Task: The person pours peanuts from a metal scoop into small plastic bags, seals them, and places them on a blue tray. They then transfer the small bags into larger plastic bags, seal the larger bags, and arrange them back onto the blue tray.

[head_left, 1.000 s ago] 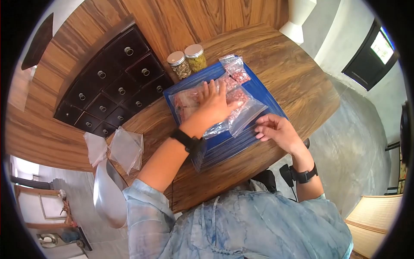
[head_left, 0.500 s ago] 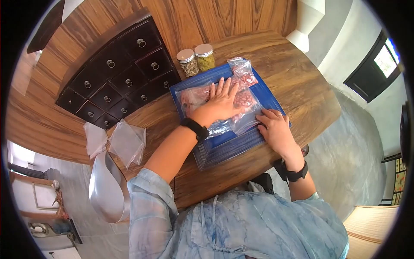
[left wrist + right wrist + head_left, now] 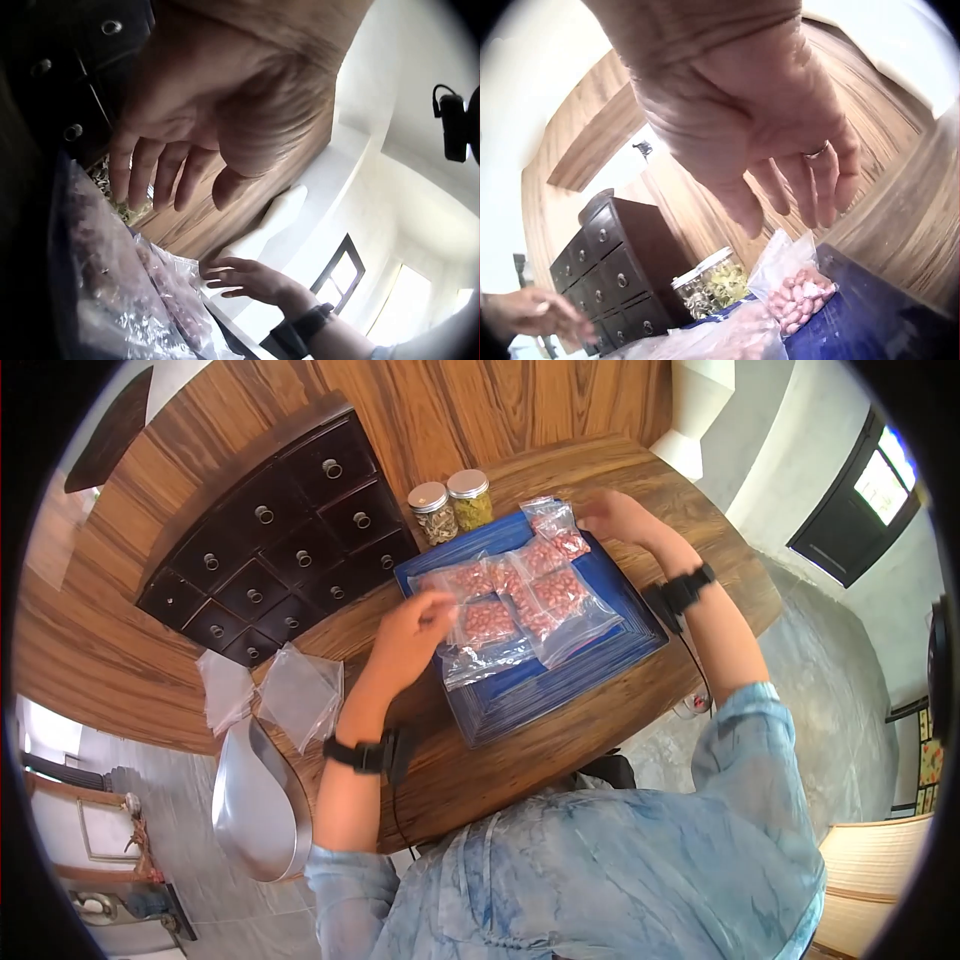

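Observation:
Several clear zip bags of red-skinned peanuts (image 3: 555, 595) lie flat side by side on a blue tray (image 3: 640, 630). A smaller peanut bag (image 3: 801, 300) rests at the tray's far right corner. My left hand (image 3: 408, 640) hovers by the left edge of the bags, fingers relaxed and holding nothing; the left wrist view shows its palm above them. My right hand (image 3: 622, 520) reaches beside the small bag, with its fingers loosely extended just above that bag in the right wrist view and nothing in its grasp.
Two lidded glass jars (image 3: 470, 500) stand behind the tray, next to a dark cabinet of small drawers (image 3: 300, 560). Empty clear bags (image 3: 300, 690) lie at the table's left, near a silvery curved metal scoop-like object (image 3: 255, 810). The wooden table's edge (image 3: 500, 805) is close to the person.
My left hand has lifted off the bags and drawn back to the left. My right hand has left the tray's near right edge and moved to the far right corner.

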Motion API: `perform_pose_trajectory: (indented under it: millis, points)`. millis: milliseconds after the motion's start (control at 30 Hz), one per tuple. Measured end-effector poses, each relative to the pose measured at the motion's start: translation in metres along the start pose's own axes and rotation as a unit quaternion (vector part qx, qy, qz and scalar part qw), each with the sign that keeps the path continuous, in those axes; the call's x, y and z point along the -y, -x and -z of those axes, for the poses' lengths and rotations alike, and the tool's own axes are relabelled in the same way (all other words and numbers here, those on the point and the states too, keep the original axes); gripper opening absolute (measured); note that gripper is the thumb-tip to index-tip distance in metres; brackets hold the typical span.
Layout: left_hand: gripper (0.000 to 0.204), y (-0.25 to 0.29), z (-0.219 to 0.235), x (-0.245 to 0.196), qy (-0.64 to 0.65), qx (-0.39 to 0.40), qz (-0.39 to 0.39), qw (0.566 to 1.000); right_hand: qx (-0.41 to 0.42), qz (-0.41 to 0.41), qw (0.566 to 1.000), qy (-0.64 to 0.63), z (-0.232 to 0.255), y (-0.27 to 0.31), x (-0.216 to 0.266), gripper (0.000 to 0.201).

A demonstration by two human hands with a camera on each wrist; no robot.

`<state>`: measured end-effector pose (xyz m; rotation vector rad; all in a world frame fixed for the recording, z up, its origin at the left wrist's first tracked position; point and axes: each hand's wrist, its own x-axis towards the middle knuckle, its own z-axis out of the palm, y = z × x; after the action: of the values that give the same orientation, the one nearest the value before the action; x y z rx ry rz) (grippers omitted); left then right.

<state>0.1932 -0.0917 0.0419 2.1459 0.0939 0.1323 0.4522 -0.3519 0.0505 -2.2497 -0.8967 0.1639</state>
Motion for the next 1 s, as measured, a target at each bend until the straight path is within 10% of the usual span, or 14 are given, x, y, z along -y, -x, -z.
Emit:
perform_pose_trajectory:
  millis: [233, 367, 533, 1000]
  points:
    - [0.031, 0.067, 0.026, 0.032, 0.25, -0.06, 0.071, 0.964, 0.026, -0.001, 0.991, 0.133, -0.026, -0.047, -0.006, 0.036]
    - [0.03, 0.08, 0.029, 0.06, 0.335, -0.105, 0.077, 0.933, 0.045, 0.002, 0.997, -0.067, -0.018, -0.06, -0.032, 0.017]
    - [0.028, 0.082, 0.018, 0.083, 0.404, -0.143, 0.068, 0.901, -0.064, 0.038, 0.997, 0.021, 0.017, -0.044, 0.009, 0.012]
    - [0.015, 0.096, 0.037, 0.112, 0.157, -0.331, 0.048, 0.929, 0.064, 0.14, 0.969, -0.193, -0.088, 0.104, 0.188, 0.007]
